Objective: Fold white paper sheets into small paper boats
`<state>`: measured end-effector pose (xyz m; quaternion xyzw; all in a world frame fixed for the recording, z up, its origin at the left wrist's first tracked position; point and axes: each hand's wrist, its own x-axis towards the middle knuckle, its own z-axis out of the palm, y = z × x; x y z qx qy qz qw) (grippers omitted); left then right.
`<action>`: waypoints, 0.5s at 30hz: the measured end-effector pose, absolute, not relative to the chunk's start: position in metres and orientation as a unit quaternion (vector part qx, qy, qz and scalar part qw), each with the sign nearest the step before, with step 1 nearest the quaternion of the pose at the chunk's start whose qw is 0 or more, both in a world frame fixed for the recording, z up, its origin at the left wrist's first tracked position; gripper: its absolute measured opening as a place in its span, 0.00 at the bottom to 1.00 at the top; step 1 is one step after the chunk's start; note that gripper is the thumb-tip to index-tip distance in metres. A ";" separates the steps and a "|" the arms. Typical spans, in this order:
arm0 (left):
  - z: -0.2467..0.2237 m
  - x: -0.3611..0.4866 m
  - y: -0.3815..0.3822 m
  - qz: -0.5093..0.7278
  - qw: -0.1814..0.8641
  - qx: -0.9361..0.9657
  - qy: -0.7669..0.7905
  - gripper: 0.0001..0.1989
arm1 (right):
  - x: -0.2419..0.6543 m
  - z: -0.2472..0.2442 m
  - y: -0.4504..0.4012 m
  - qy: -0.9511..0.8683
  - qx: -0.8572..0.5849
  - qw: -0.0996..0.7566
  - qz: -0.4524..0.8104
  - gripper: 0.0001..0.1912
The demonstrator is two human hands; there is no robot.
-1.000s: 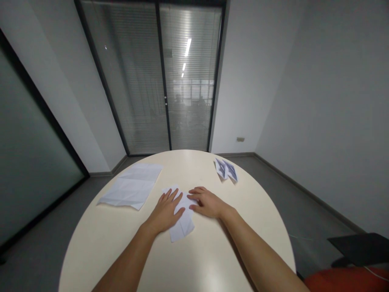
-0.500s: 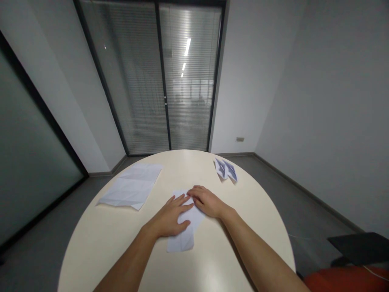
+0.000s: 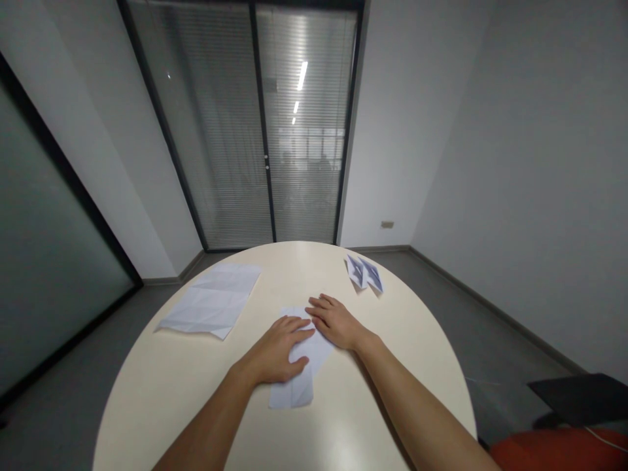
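Note:
A folded sheet of white paper [image 3: 293, 394] lies on the round table in front of me, partly covered by both hands. Across its left and middle part rests my left hand [image 3: 282, 350], palm down with the fingers stretched and the thumb apart. My right hand [image 3: 336, 324] lies flat at the paper's upper right edge, its fingers extended and slightly spread. The fingertips of the two hands are close together. Nothing is gripped in either hand. The folds under the palms are hidden.
On the left of the cream table [image 3: 392, 366] lies a large creased white sheet [image 3: 213, 297]. Two folded paper pieces with dark printing [image 3: 364, 273] stand at the far right. A red chair seat [image 3: 554, 451] and a black panel [image 3: 583, 398] are at the lower right.
My right hand has shifted slightly up and right, its fingers now more spread. My left fingers have drawn back a little and closer together. The paper has barely moved.

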<state>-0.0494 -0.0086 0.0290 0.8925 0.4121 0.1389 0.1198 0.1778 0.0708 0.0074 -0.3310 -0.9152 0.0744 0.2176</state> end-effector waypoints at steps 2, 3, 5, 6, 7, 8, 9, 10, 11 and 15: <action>0.029 -0.050 -0.008 0.148 0.122 0.891 0.412 0.33 | 0.177 0.009 0.070 -0.917 -0.324 0.219 0.076 0.20; 0.028 -0.050 -0.008 0.151 0.124 0.889 0.414 0.33 | 0.177 0.010 0.070 -0.919 -0.320 0.218 0.076 0.20; 0.027 -0.050 -0.008 0.153 0.125 0.884 0.424 0.34 | 0.177 0.012 0.069 -0.921 -0.318 0.215 0.073 0.20; 0.026 -0.050 -0.007 0.154 0.122 0.879 0.434 0.33 | 0.176 0.013 0.068 -0.920 -0.320 0.214 0.071 0.20; 0.024 -0.051 -0.006 0.155 0.114 0.873 0.448 0.32 | 0.176 0.014 0.067 -0.919 -0.325 0.214 0.070 0.19; 0.022 -0.051 -0.005 0.157 0.102 0.865 0.465 0.31 | 0.176 0.016 0.066 -0.917 -0.330 0.215 0.069 0.18; 0.021 -0.051 -0.004 0.159 0.086 0.856 0.484 0.28 | 0.175 0.017 0.065 -0.915 -0.333 0.217 0.069 0.18; 0.019 -0.051 -0.003 0.160 0.070 0.847 0.503 0.26 | 0.175 0.018 0.064 -0.914 -0.333 0.220 0.070 0.17; 0.018 -0.051 -0.003 0.158 0.053 0.838 0.520 0.24 | 0.174 0.020 0.063 -0.914 -0.332 0.223 0.072 0.17; 0.017 -0.051 0.000 0.138 -0.004 0.808 0.573 0.22 | 0.173 0.023 0.060 -0.919 -0.309 0.232 0.081 0.14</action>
